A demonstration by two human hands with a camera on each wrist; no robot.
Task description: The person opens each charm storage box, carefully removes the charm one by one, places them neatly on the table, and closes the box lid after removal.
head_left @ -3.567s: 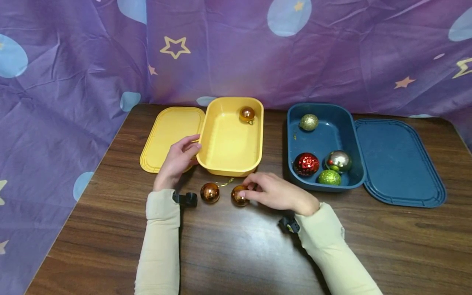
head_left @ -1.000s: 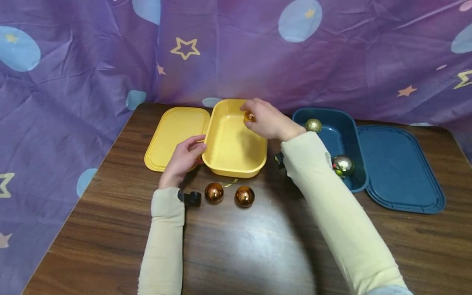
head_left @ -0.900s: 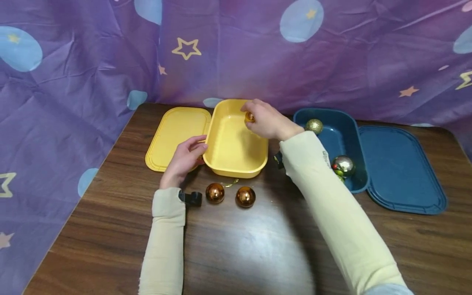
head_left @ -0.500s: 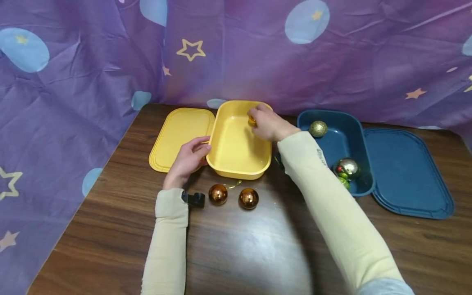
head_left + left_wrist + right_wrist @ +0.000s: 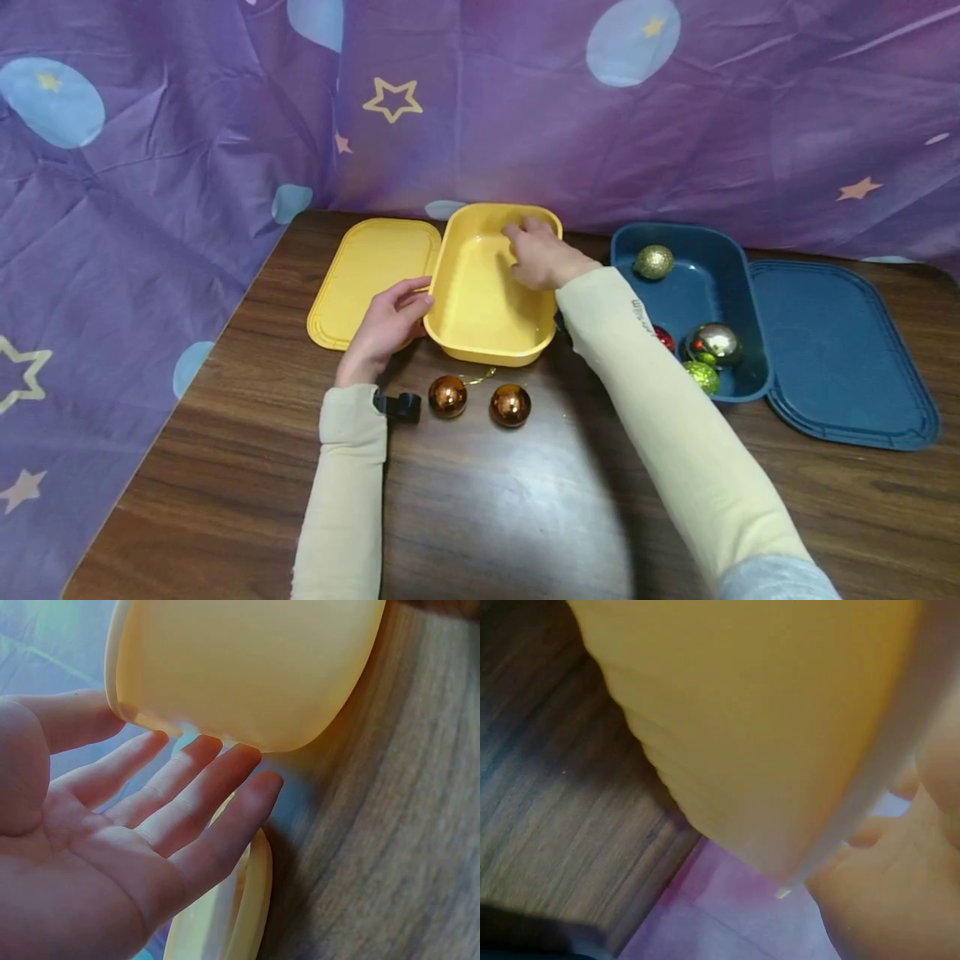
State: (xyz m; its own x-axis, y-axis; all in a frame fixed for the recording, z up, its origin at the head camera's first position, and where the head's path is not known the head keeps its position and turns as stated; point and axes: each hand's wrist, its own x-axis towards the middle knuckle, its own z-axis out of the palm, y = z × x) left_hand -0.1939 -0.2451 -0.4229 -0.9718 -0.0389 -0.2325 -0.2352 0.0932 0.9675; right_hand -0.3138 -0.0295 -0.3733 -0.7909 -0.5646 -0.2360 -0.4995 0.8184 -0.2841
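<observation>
My left hand (image 5: 382, 329) is beside the yellow box (image 5: 437, 321). In the left wrist view its fingertips (image 5: 244, 754) touch the box wall, fingers fairly straight, thumb at the rim. My right hand (image 5: 543, 254) reaches down over the box's right rim into its far right part, fingers pointing down inside. In the right wrist view the box wall hides most of that hand. The copper bauble seen there earlier is out of sight; I cannot tell whether the fingers hold it. Two shiny copper baubles, one (image 5: 447, 397) with a gold loop and another (image 5: 511, 406), lie in front of the box.
A blue box (image 5: 753, 333) at the right holds a gold glitter bauble (image 5: 654, 262), a silver one (image 5: 714, 344), a green one (image 5: 702, 377) and a red one (image 5: 663, 338), partly behind the right sleeve. Its lid (image 5: 843, 350) lies beside it; the yellow lid (image 5: 375, 279) lies left.
From the table in front, my right hand has gone up into the yellow box and lowered there. The copper bauble between its fingers has gone from sight. My left hand stays at the box.
</observation>
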